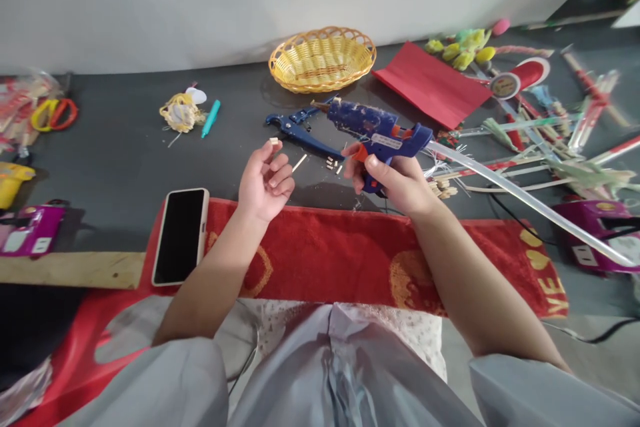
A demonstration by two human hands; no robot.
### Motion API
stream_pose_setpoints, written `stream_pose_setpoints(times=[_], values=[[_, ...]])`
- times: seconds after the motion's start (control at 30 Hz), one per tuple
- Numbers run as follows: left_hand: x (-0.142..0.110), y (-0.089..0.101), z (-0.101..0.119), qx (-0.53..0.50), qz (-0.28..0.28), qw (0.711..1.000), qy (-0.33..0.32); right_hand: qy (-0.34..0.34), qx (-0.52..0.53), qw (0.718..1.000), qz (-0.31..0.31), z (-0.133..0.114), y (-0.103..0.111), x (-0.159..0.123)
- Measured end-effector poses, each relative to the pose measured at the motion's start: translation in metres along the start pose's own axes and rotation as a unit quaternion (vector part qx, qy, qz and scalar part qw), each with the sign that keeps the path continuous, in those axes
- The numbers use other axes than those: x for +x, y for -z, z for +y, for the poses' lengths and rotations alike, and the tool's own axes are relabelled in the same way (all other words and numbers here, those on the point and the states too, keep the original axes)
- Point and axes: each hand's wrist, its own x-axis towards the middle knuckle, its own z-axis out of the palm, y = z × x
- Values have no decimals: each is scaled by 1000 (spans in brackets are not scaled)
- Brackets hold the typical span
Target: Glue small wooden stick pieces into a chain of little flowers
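Observation:
A small pale piece, apparently cut wooden stick (273, 141), is pinched between the thumb and forefinger of my left hand (265, 183). My right hand (403, 185) is wrapped round the handle of a blue glue gun (363, 119), its nozzle pointing left, above and right of the pinched piece. From the gun's back a long clear glue stick (525, 192) runs down to the right. Behind my hands lies a blue hand cutter (300, 133). Several short cut pieces (333, 163) and a thin stick (299, 163) rest on the dark table between my hands.
A yellow woven basket (280, 73) and red paper (433, 83) stand at the back. The phone (181, 237) lies on the red towel (325, 253). Scissors (53, 115) and a teal pen (211, 119) are left; a red spool (525, 77) and scattered sticks (595, 107) are right.

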Motion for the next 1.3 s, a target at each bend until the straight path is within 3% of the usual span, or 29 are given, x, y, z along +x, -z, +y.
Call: stream_pose_setpoints(times=[0.3,0.6,1.07,1.3], values=[[-2,-3,-2,3,8,1000,26,-74,-7,997,-22,-6,-7,-4],[-4,-1,-7,18,-21,998,60,-73,-5,996,-54,-4,-8,-6],[-4,0,-8,42,-33,997,61,-87,-26,995,-41,-3,-8,-5],[-5,-5,-8,51,-8,997,59,-103,-35,994,-27,-4,-7,-5]])
